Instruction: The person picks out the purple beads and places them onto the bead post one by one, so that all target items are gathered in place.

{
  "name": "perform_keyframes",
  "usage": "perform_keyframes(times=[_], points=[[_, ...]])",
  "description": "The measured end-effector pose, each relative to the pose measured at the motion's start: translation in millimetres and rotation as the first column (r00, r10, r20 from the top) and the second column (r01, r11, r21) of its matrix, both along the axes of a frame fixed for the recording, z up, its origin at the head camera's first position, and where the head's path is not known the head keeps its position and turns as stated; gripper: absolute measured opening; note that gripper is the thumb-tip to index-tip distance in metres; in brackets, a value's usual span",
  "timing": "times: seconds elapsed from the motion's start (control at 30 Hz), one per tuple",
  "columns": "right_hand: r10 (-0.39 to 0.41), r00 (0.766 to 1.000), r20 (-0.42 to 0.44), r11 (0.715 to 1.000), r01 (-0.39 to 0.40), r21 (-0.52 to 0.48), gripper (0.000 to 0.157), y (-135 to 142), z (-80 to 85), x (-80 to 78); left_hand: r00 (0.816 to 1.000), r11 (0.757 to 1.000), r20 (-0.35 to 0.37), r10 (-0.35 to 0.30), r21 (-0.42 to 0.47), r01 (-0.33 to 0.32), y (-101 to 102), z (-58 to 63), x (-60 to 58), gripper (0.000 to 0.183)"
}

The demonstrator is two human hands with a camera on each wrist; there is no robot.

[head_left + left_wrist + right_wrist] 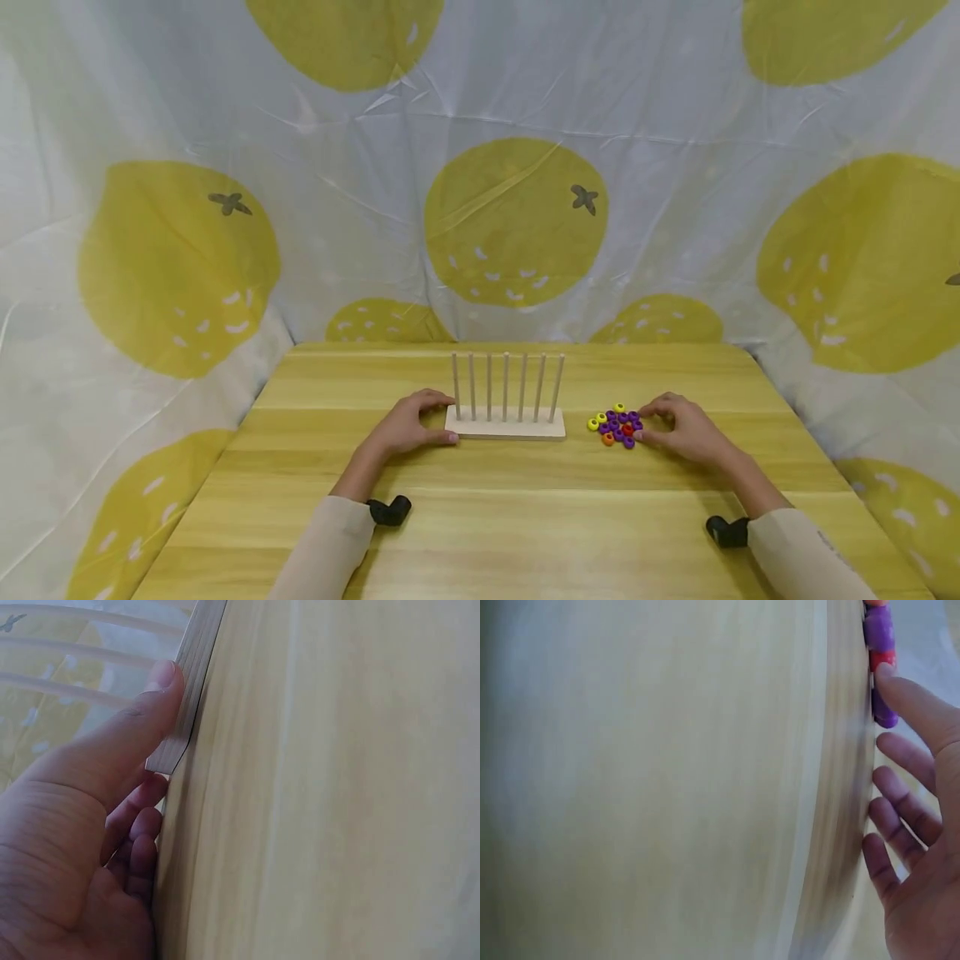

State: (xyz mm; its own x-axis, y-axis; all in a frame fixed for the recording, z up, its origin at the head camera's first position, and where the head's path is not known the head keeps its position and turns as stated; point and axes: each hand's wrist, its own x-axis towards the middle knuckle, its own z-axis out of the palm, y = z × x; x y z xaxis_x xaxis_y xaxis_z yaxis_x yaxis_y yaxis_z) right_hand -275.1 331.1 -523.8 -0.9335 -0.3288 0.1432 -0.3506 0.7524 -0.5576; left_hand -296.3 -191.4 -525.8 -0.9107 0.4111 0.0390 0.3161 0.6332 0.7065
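A pale wooden peg stand (pixel 506 428) with a row of several upright thin rods stands on the table. My left hand (pixel 405 427) holds its left end, thumb along the front edge and fingers behind. In the left wrist view the thumb (pixel 142 720) presses on the base (pixel 199 667). To the right of the stand lies a cluster of small round beads (pixel 617 430), mostly purple, with some yellow, one orange and one red. My right hand (pixel 686 429) is at the cluster's right edge, thumb and forefinger spread around the outermost beads. In the right wrist view its thumb (pixel 919 705) overlaps the red bead (pixel 883 658).
The wooden table (pixel 480 525) has rounded far corners. A curtain (pixel 360 225) printed with large yellow fruit hangs behind it and along both sides. Black wrist cameras (pixel 390 510) sit at both sleeve cuffs.
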Motion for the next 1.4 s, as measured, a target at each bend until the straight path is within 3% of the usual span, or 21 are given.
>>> perform_keyframes(times=[0.37,0.73,1.13,1.4], points=[[-0.073,0.996,-0.046,0.997,0.074,0.004,0.030,-3,-3.2,1.0,0.999,0.999,-0.006,0.042,0.010,-0.042,1,-3.5,-1.9,0.066],[-0.095,0.995,0.016,0.994,0.095,-0.055,0.023,3,-8.0,0.7,0.999,0.999,-0.037,0.038,0.019,-0.038,2,-1.6,2.0,0.064],[-0.125,0.990,0.060,0.989,0.129,-0.071,0.024,0,6.4,5.2,0.998,0.997,-0.016,0.063,0.039,-0.062,3,-2.7,3.1,0.065],[-0.112,0.994,0.016,0.991,0.113,-0.070,0.020,-5,16.5,3.6,0.998,0.997,-0.019,0.063,0.049,-0.062,1,-4.4,3.2,0.061]])
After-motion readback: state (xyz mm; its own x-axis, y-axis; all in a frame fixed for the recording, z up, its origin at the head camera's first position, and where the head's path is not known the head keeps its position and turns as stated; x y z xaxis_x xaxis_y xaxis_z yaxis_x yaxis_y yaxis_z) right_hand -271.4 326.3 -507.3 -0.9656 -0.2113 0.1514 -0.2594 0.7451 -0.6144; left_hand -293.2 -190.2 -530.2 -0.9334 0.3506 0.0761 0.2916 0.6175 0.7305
